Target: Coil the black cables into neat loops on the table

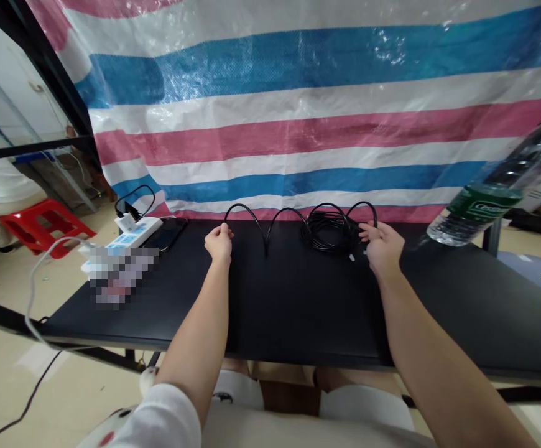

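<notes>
**A:** Where does the thin black rubber-coated cable point(293, 219) lie from your hands right now?

**B:** It runs across you, left to right, along the far edge of the matte black worktop point(298, 311), just before the blue, pink and white striped plastic tarp point(298, 112). Its long axis follows that back edge. Your left hand point(219, 242) sits at the left end, your right hand point(381, 246) at the right.

**A:** And how does each grip stand?

**B:** Your left grip is closed narrow around the cable's left end, pinching the strand where the first arch rises. Your right grip looks half open, fingers curled loosely against the edge of the bundled black coil of cable point(329, 231); whether it really pinches a strand, I cannot tell. A small plug end seems to lie on the worktop just beside that hand.

**A:** Which hand is nearer the bulk of it?

**B:** Your right. The coil lies just to its left, touching the fingers. Between the coil and your left hand the cable stands up in two open arches, so the slack sits between your hands, closer to the right one.

**A:** Anything close by?

**B:** A white power strip point(133, 233) and a dark phone point(168, 233) lie well to your left; a clear plastic bottle with a green label point(489, 199) stands to your right.
</notes>
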Action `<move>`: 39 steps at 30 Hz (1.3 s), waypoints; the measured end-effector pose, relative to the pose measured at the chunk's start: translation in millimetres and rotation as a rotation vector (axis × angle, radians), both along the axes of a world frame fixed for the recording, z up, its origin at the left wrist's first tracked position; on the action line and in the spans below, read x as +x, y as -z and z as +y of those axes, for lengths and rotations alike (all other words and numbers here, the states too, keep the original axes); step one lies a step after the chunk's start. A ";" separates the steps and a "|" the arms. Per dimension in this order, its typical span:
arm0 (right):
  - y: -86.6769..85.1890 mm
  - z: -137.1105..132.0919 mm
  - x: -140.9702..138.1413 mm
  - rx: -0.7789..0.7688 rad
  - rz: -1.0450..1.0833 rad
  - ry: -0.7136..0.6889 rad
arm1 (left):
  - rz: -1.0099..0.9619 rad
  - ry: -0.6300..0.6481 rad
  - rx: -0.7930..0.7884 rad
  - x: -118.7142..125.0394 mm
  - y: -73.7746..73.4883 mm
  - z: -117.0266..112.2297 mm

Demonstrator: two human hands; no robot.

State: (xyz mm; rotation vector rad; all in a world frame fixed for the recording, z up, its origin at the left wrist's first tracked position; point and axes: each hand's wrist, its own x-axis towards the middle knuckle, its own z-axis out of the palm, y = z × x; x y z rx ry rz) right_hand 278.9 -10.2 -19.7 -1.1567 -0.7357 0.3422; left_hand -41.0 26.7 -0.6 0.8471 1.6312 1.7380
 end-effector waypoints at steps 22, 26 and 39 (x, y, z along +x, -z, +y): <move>2.8 -7.9 -36.7 -0.080 -0.761 0.029 | -0.116 -0.015 -0.042 8.3 -8.0 -7.3; 9.2 -1.7 -44.9 -0.089 -0.751 0.007 | -0.112 -0.006 -0.061 10.4 -10.8 -9.8; 7.7 0.1 -40.8 -0.046 -0.575 0.023 | -0.185 0.073 0.021 20.6 -7.7 -9.4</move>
